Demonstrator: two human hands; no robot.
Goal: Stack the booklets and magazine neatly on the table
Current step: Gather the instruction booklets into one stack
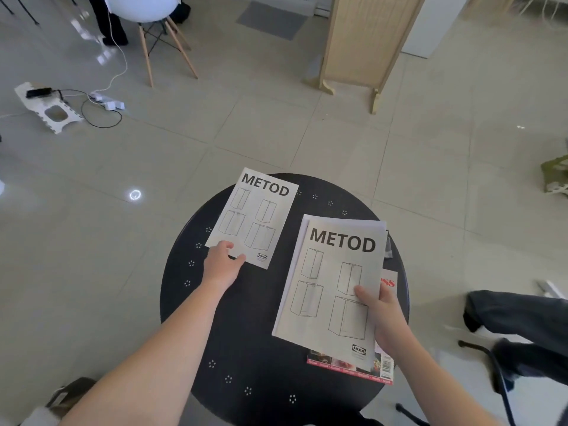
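A round black table carries the papers. One white METOD booklet lies at the table's far left, overhanging the rim, and my left hand pinches its near corner. My right hand grips the right edge of a second METOD booklet, with another white booklet's edges showing just beneath it. These rest over a magazine with a red border, mostly hidden, at the table's right side.
A white chair with wooden legs and a wooden folding screen stand on the tiled floor beyond the table. Cables and a power strip lie at the left. A person's dark trouser leg and an office chair base are at the right.
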